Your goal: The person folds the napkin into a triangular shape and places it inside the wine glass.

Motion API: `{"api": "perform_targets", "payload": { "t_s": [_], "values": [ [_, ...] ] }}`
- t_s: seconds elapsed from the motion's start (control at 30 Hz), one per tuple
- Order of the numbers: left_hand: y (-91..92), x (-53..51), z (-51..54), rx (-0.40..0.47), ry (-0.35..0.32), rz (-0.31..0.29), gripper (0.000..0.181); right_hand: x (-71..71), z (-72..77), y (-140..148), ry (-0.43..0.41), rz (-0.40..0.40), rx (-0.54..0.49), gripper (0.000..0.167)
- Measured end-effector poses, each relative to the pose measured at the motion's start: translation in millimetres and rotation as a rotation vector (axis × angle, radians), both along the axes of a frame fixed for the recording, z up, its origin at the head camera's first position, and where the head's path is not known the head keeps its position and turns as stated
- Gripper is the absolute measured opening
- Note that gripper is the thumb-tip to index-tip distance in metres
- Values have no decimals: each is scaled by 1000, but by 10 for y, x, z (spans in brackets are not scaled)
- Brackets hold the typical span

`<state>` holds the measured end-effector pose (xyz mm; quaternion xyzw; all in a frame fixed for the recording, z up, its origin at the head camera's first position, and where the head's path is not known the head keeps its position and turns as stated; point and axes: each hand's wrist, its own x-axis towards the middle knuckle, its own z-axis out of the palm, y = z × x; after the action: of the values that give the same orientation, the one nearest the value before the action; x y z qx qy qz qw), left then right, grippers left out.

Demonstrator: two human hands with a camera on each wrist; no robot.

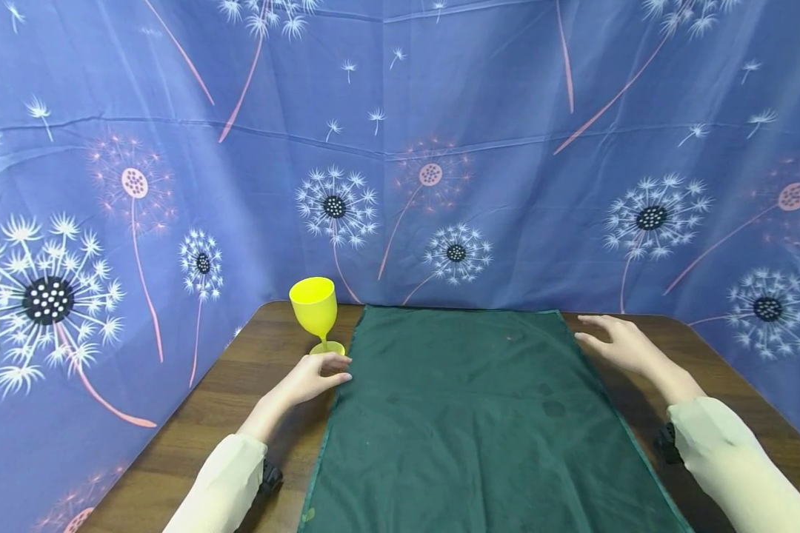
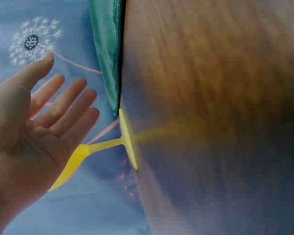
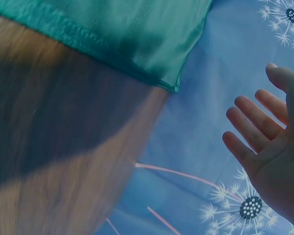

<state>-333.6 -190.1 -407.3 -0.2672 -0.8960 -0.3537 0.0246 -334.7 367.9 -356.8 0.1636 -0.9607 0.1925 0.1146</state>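
Observation:
A yellow goblet point(image 1: 314, 305) stands upright on the wooden table, left of a dark green cloth point(image 1: 467, 414) spread flat over the middle. My left hand point(image 1: 318, 376) hovers in front of the goblet's foot, its fingers loosely extended toward the cloth's left edge. The left wrist view shows that palm bare, with the goblet's stem point(image 2: 105, 145) behind it and part of the bowl hidden by the hand. Over by the cloth's far right corner is my right hand point(image 1: 623, 344), fingers spread and holding nothing. In the right wrist view the cloth's corner point(image 3: 169, 81) lies apart from its fingertips.
Brown wooden table point(image 1: 240, 392) shows along both sides of the cloth. A blue curtain point(image 1: 507, 185) printed with dandelions hangs close behind the table and along its left and right sides.

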Motion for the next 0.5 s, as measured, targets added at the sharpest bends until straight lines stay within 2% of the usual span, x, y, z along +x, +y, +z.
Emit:
{"api": "perform_targets", "payload": {
  "t_s": [0.13,0.17,0.27,0.4,0.5],
  "values": [
    [3,5,11,11,-35,-55,45,-94,3,-22,-26,1,-13,56],
    [6,6,10,1,-26,-78,45,-118,0,-27,-26,4,-18,56],
    [18,23,10,-22,-51,-99,46,-183,-24,-46,-33,6,-38,55],
    [46,35,8,-50,-138,-74,44,-254,-89,-69,-52,9,-71,55],
    [67,25,1,-73,-161,-63,42,-300,-145,-77,-68,12,-85,55]
  ]
}}
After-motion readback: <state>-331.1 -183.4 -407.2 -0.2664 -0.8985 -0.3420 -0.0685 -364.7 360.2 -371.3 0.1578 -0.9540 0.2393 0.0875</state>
